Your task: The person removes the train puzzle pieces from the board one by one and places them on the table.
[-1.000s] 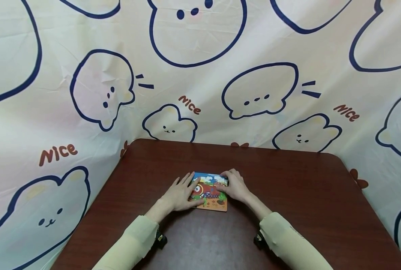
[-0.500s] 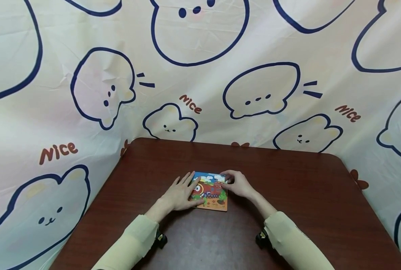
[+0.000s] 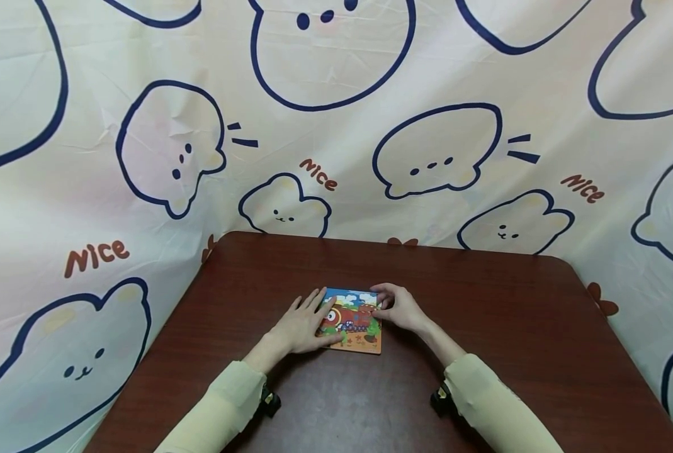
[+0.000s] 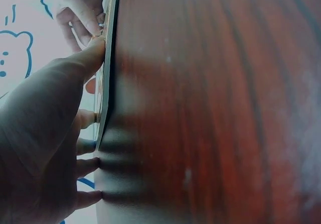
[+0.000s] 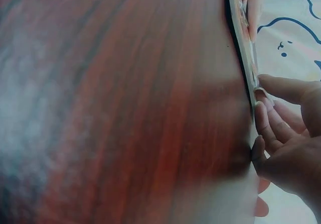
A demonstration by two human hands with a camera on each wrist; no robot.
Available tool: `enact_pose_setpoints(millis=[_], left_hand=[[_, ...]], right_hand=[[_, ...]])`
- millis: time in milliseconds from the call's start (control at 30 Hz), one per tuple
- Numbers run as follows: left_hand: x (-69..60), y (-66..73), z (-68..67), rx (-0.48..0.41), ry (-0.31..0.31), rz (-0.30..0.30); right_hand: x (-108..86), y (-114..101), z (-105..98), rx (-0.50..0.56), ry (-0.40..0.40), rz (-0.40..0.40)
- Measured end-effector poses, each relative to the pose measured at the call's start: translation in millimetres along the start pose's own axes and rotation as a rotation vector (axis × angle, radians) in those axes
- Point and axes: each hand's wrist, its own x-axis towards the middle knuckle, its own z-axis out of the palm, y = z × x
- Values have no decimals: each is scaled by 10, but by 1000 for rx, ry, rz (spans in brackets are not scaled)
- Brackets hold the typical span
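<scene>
A thin, nearly square picture puzzle board (image 3: 354, 328) lies flat on the table, printed with a red cartoon train, blue sky and sandy ground. Across its left side rests my left hand (image 3: 299, 327), fingers spread, with the thumb near the lower edge. In the left wrist view, fingertips of this left hand (image 4: 45, 118) reach past the board's edge to the table. At the upper right edge my right hand (image 3: 401, 307) has its thumb on top and its fingers curled at the side. In the right wrist view, the right hand (image 5: 286, 128) pinches that edge; the exact hold is partly hidden.
A dark reddish-brown wooden table (image 3: 483, 340) spreads around the board. A pale curtain (image 3: 353, 145) with blue cartoon outlines hangs behind and along both sides. A black wrist camera (image 3: 441, 401) sits under the right sleeve.
My right hand has shifted slightly right, from lying over the board's right side to curled fingers at its edge. Over the last half second it barely moves. The left hand stays put.
</scene>
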Motion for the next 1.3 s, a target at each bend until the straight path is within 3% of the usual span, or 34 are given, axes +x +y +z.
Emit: enact_pose_setpoints(millis=[567, 1300], left_hand=[[5, 5, 1, 1, 2, -8], [-2, -8, 6, -32, -10, 16]], right_hand=[[3, 43, 57, 29, 68, -20], [-48, 46, -52, 114, 117, 8]])
